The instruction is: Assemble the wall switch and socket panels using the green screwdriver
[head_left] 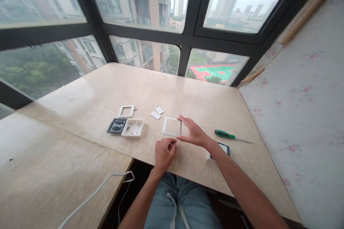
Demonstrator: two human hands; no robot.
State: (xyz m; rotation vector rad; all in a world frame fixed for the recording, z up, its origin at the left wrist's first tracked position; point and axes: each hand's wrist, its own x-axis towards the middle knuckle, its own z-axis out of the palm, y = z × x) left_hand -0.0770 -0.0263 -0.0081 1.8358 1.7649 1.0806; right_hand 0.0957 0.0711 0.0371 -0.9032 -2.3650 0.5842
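Note:
My right hand (194, 132) grips a white square frame (164, 125) by its right side, thumb at the lower corner and fingers at the upper one. The frame is tilted up, and the tabletop shows through its opening. Just below its lower edge is my left hand (164, 153), with thumb and fingers curled together. Whatever it may pinch is too small or hidden to make out. Behind my right forearm a white box with a dark-rimmed switch plate (225, 148) is partly covered. Two small white plates (155, 115) lie beyond the frame, to its left.
To the left are an open white mounting box (133, 128), a dark switch module (116, 125) and another white frame (126, 116). A green-handled screwdriver (225, 134) lies at right. A white cable (94, 191) crosses the left table section. Windows and a papered wall bound the table (204, 100).

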